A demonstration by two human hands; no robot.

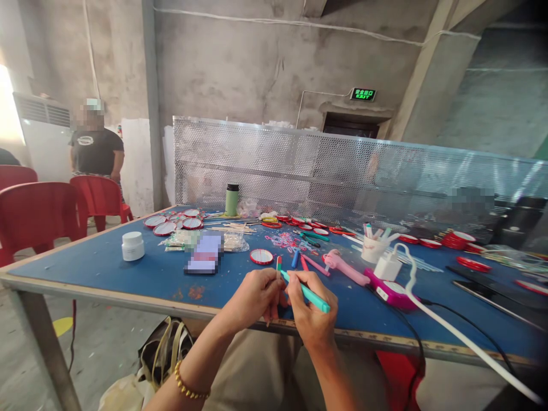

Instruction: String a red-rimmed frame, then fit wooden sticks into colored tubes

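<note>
Colouring a thin wooden stick appears to be the step in hand, at the lower centre of the frame above the near edge of the blue bench. The left hand pinches the stick upright, its grip closed on the shaft; the stick's top already shows red and green bands. The right hand has its grip closed on a teal marker, whose tip meets the stick just below the bands. By judgement, the next move calls for steady short strokes while the stick is turned between the fingers. A red-rimmed disc, loose markers and a white jar lie farther back.
</note>
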